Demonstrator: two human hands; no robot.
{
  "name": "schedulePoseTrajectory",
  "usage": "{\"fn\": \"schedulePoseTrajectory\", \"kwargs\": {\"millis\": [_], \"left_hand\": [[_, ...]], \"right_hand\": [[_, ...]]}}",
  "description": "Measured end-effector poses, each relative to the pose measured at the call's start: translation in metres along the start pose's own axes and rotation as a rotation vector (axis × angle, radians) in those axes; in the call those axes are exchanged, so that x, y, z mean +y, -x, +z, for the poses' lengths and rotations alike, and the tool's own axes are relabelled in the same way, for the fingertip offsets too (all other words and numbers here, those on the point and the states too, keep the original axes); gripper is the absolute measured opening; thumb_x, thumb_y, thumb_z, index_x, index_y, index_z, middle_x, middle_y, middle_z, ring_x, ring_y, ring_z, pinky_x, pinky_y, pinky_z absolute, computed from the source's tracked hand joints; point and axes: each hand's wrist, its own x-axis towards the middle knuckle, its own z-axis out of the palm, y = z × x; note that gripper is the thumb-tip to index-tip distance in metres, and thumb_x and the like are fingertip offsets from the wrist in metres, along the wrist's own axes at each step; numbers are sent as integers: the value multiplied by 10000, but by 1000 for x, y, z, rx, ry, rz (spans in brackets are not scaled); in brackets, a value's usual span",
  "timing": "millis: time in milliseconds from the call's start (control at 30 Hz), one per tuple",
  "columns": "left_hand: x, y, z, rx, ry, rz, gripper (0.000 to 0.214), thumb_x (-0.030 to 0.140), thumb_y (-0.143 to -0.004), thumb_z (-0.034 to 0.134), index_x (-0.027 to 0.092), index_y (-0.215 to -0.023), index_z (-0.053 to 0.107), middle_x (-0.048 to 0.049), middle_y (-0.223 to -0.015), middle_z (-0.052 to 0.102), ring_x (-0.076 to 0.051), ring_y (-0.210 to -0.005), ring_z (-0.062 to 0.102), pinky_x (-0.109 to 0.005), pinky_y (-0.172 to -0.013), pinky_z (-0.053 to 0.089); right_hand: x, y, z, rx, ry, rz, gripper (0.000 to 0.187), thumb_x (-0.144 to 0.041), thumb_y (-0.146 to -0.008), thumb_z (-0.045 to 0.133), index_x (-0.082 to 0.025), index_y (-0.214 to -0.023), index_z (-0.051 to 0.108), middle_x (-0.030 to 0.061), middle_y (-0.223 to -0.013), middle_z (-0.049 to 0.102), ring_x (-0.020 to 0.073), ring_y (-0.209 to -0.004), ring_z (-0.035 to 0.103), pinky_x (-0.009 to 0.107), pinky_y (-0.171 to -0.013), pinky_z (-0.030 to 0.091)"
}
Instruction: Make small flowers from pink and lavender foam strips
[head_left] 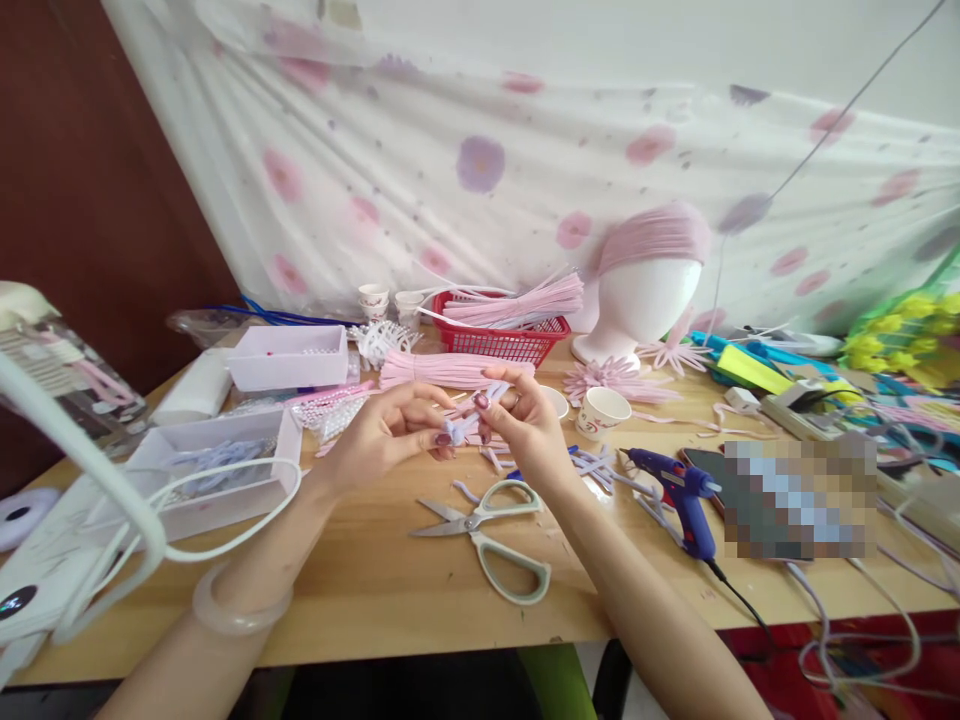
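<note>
My left hand (pixel 397 432) and my right hand (pixel 529 425) meet above the middle of the wooden table (pixel 360 590). Between their fingertips is a small piece made of pale lilac pipe cleaner (pixel 469 425). The left thumb and fingers pinch its rounded end, while the right thumb and forefinger grip the other side. Fingers partly cover the piece, so its exact shape is unclear. Below my hands lie open scissors (pixel 474 522) with pale green handles. Cut lilac pipe cleaner pieces (pixel 598 467) are scattered beside my right wrist.
A blue glue gun (pixel 686 500) and a phone (pixel 739 500) lie on the right. Behind stand a paper cup (pixel 602 412), a red basket (pixel 495 345) of pink pipe cleaners and a white foam head (pixel 646 300). White trays (pixel 277 480) and a looped white cable (pixel 232 555) occupy the left.
</note>
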Motion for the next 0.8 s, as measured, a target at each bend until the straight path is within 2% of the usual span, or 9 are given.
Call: {"fn": "schedulePoseTrajectory", "kwargs": {"millis": [67,233,367,600,700,800], "left_hand": [[2,1,2,-16,-26,6,223,222,-773,751,174,-979,680,-26,-796,769,-156,-708,731,-273,-711,602],[5,1,6,-150,-139,-55,153,165,-784,694,166,-929,745,-45,-856,778,-168,-766,743,-278,-755,610],[4,2,8,-103,-177,-58,142,156,-781,680,172,-907,744,-40,-871,782,-177,-807,751,-279,-788,610],[9,3,14,-16,-241,-36,68,194,-775,680,166,-835,695,-52,-850,783,-198,-813,753,-313,-788,614],[9,3,14,6,-226,-30,74,207,-754,703,172,-815,679,-45,-818,784,-195,-791,753,-296,-754,615],[8,2,14,72,-268,46,50,189,-731,726,175,-772,699,-29,-767,776,-177,-706,743,-265,-686,613]], "right_hand": [[1,0,0,4,-18,29,479,-394,-688,813,-196,-1011,520,-91,-509,575,96,-453,523,213,-471,400],[4,0,3,-12,-38,92,494,-370,-652,837,-197,-988,519,-76,-581,628,89,-467,532,218,-481,414],[2,0,4,3,11,27,472,-371,-642,837,-199,-945,519,-97,-514,590,95,-466,537,225,-497,428],[4,0,4,92,39,-16,459,-359,-651,833,-210,-943,511,-100,-535,574,86,-468,511,215,-496,411],[6,0,3,56,-58,30,486,-363,-635,851,-210,-970,535,-88,-566,596,96,-488,532,229,-517,441],[8,-1,2,-46,-151,113,419,-426,-650,839,-189,-913,615,-58,-595,609,94,-504,527,234,-524,442]]}}
